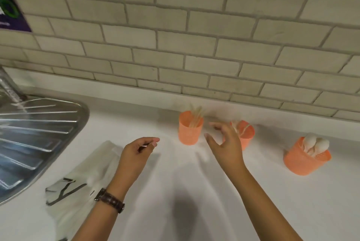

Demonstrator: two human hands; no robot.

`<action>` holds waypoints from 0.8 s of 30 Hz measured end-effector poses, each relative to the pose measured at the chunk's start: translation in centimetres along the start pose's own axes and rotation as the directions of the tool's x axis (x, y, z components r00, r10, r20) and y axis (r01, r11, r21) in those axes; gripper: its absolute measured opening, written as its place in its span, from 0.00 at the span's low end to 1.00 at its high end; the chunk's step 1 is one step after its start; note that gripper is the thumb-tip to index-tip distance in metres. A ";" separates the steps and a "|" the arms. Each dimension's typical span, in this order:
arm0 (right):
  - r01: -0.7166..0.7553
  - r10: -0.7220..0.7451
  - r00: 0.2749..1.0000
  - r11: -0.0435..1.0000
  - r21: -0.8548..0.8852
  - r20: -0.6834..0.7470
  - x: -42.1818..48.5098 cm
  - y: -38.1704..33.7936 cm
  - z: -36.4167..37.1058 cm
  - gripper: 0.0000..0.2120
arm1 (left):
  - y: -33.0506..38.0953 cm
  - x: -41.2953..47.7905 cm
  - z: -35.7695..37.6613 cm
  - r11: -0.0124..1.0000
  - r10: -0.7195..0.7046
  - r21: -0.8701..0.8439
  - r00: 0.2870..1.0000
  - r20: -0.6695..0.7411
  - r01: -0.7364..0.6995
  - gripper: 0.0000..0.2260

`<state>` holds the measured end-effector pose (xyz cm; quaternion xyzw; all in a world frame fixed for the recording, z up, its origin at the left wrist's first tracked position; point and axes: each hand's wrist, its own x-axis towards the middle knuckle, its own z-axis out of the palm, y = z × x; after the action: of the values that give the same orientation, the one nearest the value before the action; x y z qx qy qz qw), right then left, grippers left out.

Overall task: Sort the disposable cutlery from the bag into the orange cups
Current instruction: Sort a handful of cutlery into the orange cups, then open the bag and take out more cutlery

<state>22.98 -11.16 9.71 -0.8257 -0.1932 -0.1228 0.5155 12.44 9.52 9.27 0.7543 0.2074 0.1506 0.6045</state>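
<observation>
This is a kitchen. A stainless steel sink (39, 133) with a ribbed draining board is set into a white tabletop (175, 192). At its back corner rises what seems to be a tap (9, 86), though it is too blurred to be sure. Pale brick-pattern tiles (175, 41) cover the wall behind as a splashback. Orange cups (190, 133) of disposable cutlery (315, 143) stand on the tabletop below the tiles.
</observation>
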 end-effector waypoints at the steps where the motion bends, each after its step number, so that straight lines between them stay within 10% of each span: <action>1: -0.011 0.011 1.000 1.000 0.007 0.027 -1.0 -0.4 1.1 0.13 | -0.6 -0.2 -1.4 1.000 -0.013 0.001 1.000 -0.006 0.013 0.08; 17: -0.573 0.525 0.776 0.819 0.041 0.349 -14.1 -6.1 20.6 0.09 | -11.5 -1.5 -23.1 0.936 -0.152 0.292 0.974 -0.167 0.196 0.13; 24: -0.682 0.612 0.672 0.731 0.025 0.417 -15.9 -7.3 23.4 0.06 | -14.8 -4.7 -23.4 0.760 -0.640 0.235 0.760 0.111 0.606 0.13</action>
<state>5.54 9.72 -1.12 -0.7977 0.0066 0.2493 0.5491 -4.77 29.73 0.21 0.7049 0.4035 -0.1503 0.5636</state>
